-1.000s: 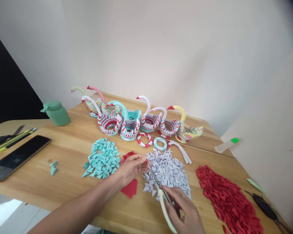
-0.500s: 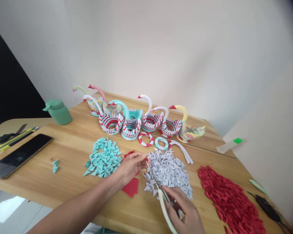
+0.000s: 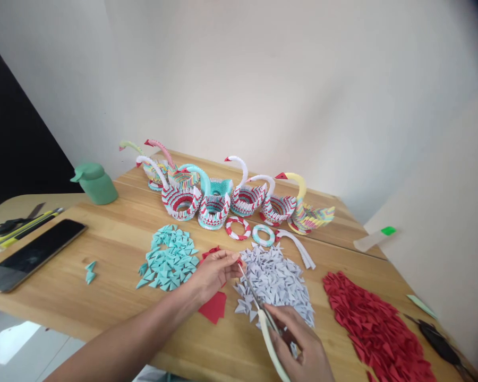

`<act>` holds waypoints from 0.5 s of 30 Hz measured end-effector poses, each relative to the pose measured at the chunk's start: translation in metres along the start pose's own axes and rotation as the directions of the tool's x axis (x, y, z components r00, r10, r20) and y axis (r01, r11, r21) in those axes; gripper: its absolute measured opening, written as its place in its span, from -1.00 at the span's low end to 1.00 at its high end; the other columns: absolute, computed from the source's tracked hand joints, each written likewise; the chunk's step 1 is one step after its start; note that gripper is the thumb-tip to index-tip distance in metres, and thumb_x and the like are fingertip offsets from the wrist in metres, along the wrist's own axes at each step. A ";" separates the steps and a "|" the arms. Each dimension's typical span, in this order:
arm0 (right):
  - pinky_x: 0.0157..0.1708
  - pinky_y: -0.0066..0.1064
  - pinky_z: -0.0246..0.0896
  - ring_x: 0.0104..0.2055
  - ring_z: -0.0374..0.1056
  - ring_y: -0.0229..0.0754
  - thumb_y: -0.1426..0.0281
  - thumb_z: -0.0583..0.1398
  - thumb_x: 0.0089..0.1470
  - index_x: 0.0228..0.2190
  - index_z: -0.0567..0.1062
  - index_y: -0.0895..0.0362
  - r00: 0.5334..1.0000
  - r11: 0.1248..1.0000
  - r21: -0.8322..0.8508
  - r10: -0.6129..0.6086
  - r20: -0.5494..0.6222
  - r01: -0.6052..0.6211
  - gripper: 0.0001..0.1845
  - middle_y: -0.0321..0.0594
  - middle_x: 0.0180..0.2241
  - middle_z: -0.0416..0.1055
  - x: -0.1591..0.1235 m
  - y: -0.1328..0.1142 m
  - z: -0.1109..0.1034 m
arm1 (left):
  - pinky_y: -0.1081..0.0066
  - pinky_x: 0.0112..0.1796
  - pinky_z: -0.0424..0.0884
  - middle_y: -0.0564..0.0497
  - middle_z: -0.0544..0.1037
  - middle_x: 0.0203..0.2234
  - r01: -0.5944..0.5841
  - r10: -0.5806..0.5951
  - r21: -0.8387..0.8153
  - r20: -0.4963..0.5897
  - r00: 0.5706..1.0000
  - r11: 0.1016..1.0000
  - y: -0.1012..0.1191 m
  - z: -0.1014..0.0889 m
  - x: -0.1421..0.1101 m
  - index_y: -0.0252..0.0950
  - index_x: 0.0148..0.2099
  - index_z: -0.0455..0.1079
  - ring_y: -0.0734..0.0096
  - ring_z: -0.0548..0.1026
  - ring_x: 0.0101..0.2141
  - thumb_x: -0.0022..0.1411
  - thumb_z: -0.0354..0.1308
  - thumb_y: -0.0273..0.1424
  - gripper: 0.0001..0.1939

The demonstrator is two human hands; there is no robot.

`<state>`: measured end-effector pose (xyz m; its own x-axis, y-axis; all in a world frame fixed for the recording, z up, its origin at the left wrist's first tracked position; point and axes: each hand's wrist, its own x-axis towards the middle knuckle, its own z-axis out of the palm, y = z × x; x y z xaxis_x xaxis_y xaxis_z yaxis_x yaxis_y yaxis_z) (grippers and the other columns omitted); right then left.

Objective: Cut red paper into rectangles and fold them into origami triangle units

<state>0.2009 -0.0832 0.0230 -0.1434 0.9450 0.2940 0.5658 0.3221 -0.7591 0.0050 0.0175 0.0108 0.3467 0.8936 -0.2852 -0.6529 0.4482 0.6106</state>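
Note:
Between the thumb and fingers of my left hand [image 3: 220, 267] is a small red paper piece [image 3: 240, 261], mostly hidden by the fingertips. My right hand [image 3: 297, 339] grips a pair of scissors [image 3: 267, 334] with cream handles, and the blade tips touch the red piece. Flat red paper [image 3: 215, 307] lies on the table below my left hand. A pile of white folded paper triangles [image 3: 279, 281] spreads under the scissors. To the left of my left hand lies a pile of turquoise triangles [image 3: 171, 260].
Several paper swans [image 3: 215, 209] stand along the back, with a red-and-white ring [image 3: 238, 228], a turquoise ring [image 3: 263, 235] and a white swan neck [image 3: 297, 246] before them. Red triangles [image 3: 378, 329] lie right, a phone [image 3: 34, 254] and green jug [image 3: 97, 185] left, a glue bottle [image 3: 374, 239] back right.
Almost nothing differs. The scissor tips and the red piece at my left fingertips have shifted very slightly; both hands keep their hold.

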 end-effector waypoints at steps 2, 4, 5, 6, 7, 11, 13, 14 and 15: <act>-0.48 -0.54 0.31 -0.39 0.40 -0.23 0.33 0.15 0.12 -0.14 0.52 0.04 0.999 1.000 -0.013 -0.004 0.037 0.005 -0.74 -0.19 -0.33 0.48 0.001 0.001 -0.002 | 0.46 -0.36 0.44 -0.09 0.57 -0.51 0.001 -0.001 0.010 0.010 1.000 1.000 0.000 -0.001 -0.001 -0.41 -0.44 0.42 0.40 0.53 -0.47 -0.16 0.43 -0.31 -0.68; -0.49 -0.55 0.32 -0.41 0.40 -0.24 0.36 0.15 0.12 -0.13 0.51 0.05 0.997 1.000 -0.026 -0.012 0.077 0.014 -0.73 -0.20 -0.33 0.47 0.002 0.002 -0.005 | 0.44 -0.35 0.44 -0.10 0.58 -0.49 0.000 0.000 0.014 0.015 1.000 1.000 -0.001 -0.001 -0.001 -0.40 -0.43 0.41 0.40 0.53 -0.46 -0.14 0.42 -0.31 -0.69; -0.49 -0.55 0.32 -0.42 0.40 -0.24 0.37 0.15 0.11 -0.13 0.51 0.05 0.995 0.999 -0.031 -0.014 0.096 0.017 -0.73 -0.20 -0.33 0.47 0.002 0.003 -0.005 | 0.44 -0.34 0.43 -0.10 0.58 -0.49 -0.005 0.004 0.018 0.016 1.000 1.000 -0.001 -0.001 -0.001 -0.40 -0.43 0.41 0.40 0.53 -0.46 -0.13 0.42 -0.32 -0.69; -0.50 -0.55 0.32 -0.43 0.40 -0.25 0.37 0.15 0.12 -0.12 0.51 0.06 0.994 0.999 -0.033 -0.013 0.104 0.017 -0.73 -0.20 -0.32 0.47 0.002 0.003 -0.006 | 0.44 -0.34 0.43 -0.09 0.58 -0.49 -0.012 0.011 0.024 0.018 1.000 1.000 -0.001 -0.001 -0.002 -0.40 -0.43 0.41 0.40 0.53 -0.45 -0.12 0.41 -0.32 -0.70; -0.49 -0.55 0.32 -0.43 0.40 -0.25 0.37 0.15 0.12 -0.12 0.50 0.06 0.995 0.999 -0.033 -0.011 0.098 0.014 -0.73 -0.20 -0.32 0.47 0.001 0.003 -0.005 | 0.43 -0.34 0.43 -0.09 0.57 -0.49 -0.022 0.022 0.034 0.019 1.000 0.999 -0.001 -0.001 -0.002 -0.41 -0.43 0.41 0.40 0.53 -0.45 -0.11 0.41 -0.32 -0.70; -0.47 -0.52 0.32 -0.38 0.40 -0.20 0.33 0.14 0.13 -0.15 0.51 0.07 1.000 0.999 -0.036 -0.003 0.013 0.004 -0.74 -0.15 -0.31 0.47 -0.002 0.002 0.001 | 0.41 -0.32 0.41 -0.09 0.56 -0.49 -0.091 0.087 0.100 0.045 0.995 0.991 -0.002 0.001 -0.002 -0.41 -0.43 0.42 0.38 0.52 -0.43 -0.07 0.38 -0.30 -0.72; -0.45 -0.50 0.34 -0.36 0.40 -0.18 0.32 0.14 0.13 -0.15 0.51 0.08 1.000 0.998 -0.064 -0.018 -0.022 0.017 -0.74 -0.13 -0.30 0.47 -0.004 0.003 0.004 | 0.39 -0.31 0.41 -0.09 0.57 -0.48 -0.126 0.118 0.143 0.059 0.991 0.982 -0.003 0.002 -0.003 -0.40 -0.43 0.43 0.37 0.52 -0.42 -0.05 0.37 -0.29 -0.72; -0.43 -0.49 0.35 -0.35 0.40 -0.17 0.33 0.14 0.13 -0.14 0.50 0.08 0.999 0.996 -0.087 -0.033 -0.034 0.030 -0.74 -0.12 -0.29 0.46 -0.005 0.004 0.005 | 0.39 -0.31 0.40 -0.09 0.57 -0.48 -0.141 0.134 0.169 0.057 0.989 0.975 -0.004 0.002 -0.003 -0.40 -0.43 0.43 0.37 0.51 -0.42 -0.04 0.36 -0.28 -0.73; -0.40 -0.47 0.36 -0.34 0.41 -0.17 0.34 0.13 0.13 -0.13 0.50 0.08 0.997 0.992 -0.114 -0.058 -0.045 0.053 -0.73 -0.11 -0.28 0.46 -0.006 0.006 0.007 | 0.40 -0.31 0.39 -0.09 0.57 -0.47 -0.155 0.149 0.194 0.046 0.988 0.969 -0.005 0.003 -0.004 -0.40 -0.43 0.44 0.39 0.51 -0.43 -0.04 0.36 -0.28 -0.73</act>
<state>0.1994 -0.0866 0.0131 -0.1396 0.9212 0.3632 0.6463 0.3626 -0.6714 0.0088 0.0120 0.0115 0.2760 0.9483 -0.1568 -0.5552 0.2905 0.7793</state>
